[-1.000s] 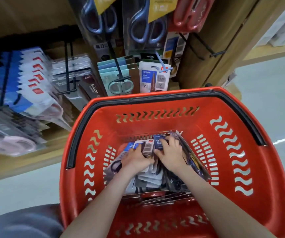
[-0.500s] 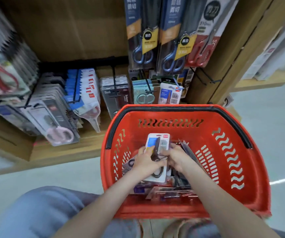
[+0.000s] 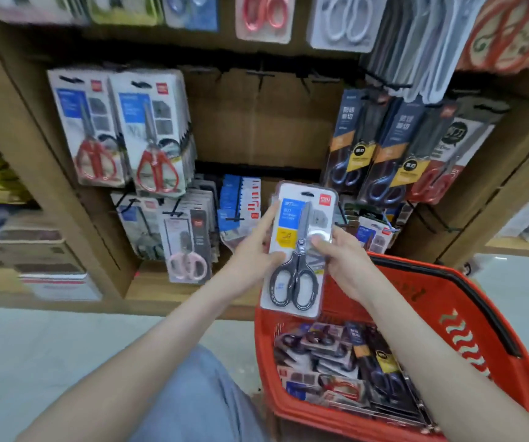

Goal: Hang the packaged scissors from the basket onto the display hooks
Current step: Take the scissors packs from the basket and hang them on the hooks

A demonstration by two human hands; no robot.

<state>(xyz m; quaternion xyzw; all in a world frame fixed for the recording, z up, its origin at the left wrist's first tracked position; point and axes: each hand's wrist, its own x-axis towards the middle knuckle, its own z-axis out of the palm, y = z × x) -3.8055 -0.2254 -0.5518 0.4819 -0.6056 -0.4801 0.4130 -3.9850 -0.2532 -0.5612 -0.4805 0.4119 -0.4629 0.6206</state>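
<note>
Above the far rim of the red basket [image 3: 467, 330], I pinch the blister-packed kitchen scissors [image 3: 298, 247] upright by both side edges, left hand [image 3: 253, 252] and right hand [image 3: 343, 261] gripping; stiff, light, slick plastic, I reckon, so edge holds leave its top hang slot [image 3: 308, 194] free.

no legible text, scissors pack [image 3: 298, 250] print blurred
</note>
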